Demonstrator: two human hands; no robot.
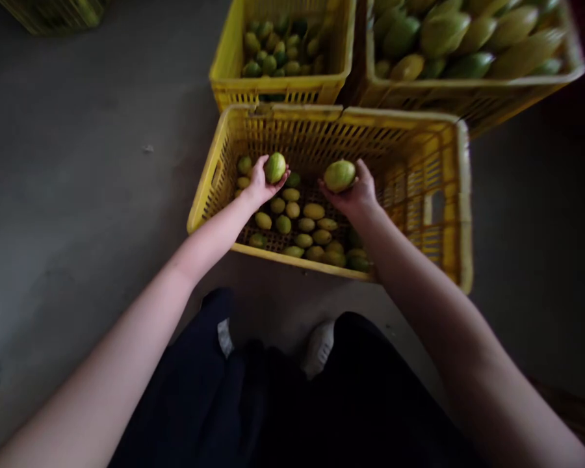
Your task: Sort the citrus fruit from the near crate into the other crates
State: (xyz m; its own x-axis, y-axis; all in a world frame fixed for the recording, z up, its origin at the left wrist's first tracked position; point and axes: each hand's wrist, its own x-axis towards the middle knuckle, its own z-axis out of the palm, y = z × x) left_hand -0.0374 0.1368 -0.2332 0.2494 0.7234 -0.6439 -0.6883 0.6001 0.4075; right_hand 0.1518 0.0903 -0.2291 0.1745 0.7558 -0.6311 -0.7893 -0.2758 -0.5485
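My left hand (263, 181) is closed around a rounded green-yellow fruit (275, 168), lemon-like in shape, with the palm turned up. On the other side, my right hand (355, 194) cups a similar but slightly larger oval green-yellow fruit (340, 176), thumb along its side. Both are held above a yellow slatted crate (419, 123). Inside it, several yellow and green fruits (314, 211) lie loose on the bottom, mostly at the left and middle. My right forearm hides part of the crate's near rim. The exact kind of fruit cannot be made out.
Behind stands a yellow crate (277, 83) holding several small green fruits. To its right, another crate (468, 84) is heaped with larger green-yellow fruits. Part of a further crate (63, 16) shows at the top left. My shoes (320, 348) are on the grey floor (102, 162).
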